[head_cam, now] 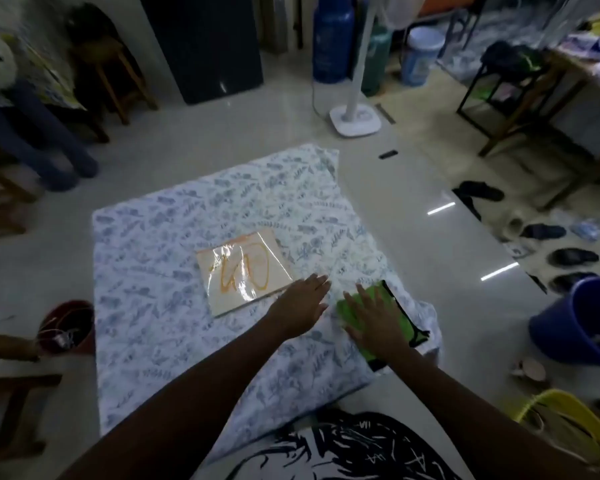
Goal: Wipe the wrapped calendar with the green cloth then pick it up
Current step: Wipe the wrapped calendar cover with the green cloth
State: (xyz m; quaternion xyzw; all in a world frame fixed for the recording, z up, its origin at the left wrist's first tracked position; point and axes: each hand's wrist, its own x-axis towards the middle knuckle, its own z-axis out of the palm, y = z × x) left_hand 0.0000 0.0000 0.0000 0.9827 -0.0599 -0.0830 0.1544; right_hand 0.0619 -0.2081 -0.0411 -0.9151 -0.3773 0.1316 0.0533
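Note:
The wrapped calendar [243, 270] lies flat on a white sheet with a blue leaf print [153, 289]; it is pale with orange markings under shiny clear wrap. My left hand [300, 303] hovers flat, fingers together, just right of the calendar's near corner, holding nothing. The green cloth [387, 299], edged in black, lies on the sheet to the right of the calendar. My right hand [373, 322] rests flat on top of the cloth with fingers spread, covering much of it.
A dark red pot [66, 327] stands at the sheet's left edge. A white fan base [355, 119] stands beyond the sheet. A blue bucket [579, 320] and several shoes [541, 233] lie to the right, and wooden stools stand at the left.

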